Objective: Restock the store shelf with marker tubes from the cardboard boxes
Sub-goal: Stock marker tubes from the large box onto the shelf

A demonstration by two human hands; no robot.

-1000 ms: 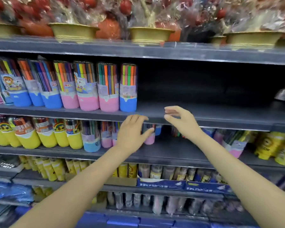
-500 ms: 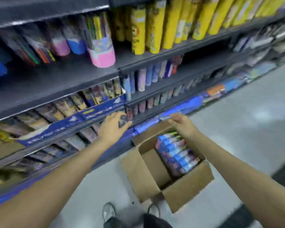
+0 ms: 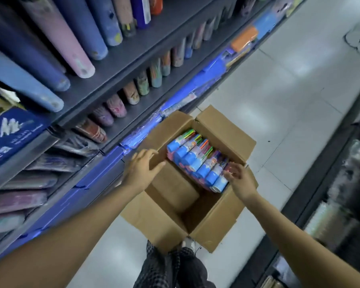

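An open cardboard box (image 3: 213, 217) stands on the floor beside the shelf. Several marker tubes (image 3: 195, 161) with blue caps lie stacked in its right half; the left half holds a folded cardboard flap. My left hand (image 3: 140, 169) hovers over the box's left edge, fingers spread, holding nothing. My right hand (image 3: 240, 178) is at the near end of the tube stack, fingers apart and touching the nearest tubes' upper ends without a closed grip.
The store shelf (image 3: 116, 65) runs along the left, its grey levels holding tubes and pencil cases. Blue base panels (image 3: 87, 183) line the bottom. White tiled floor (image 3: 289, 90) stretches to the right, with another dark rack (image 3: 341, 183) at the far right. My legs (image 3: 170, 267) are below the box.
My view has dropped from the shelves to the box on the floor. Both hands came down from the shelf edge; the right one now reaches the tubes in the box.
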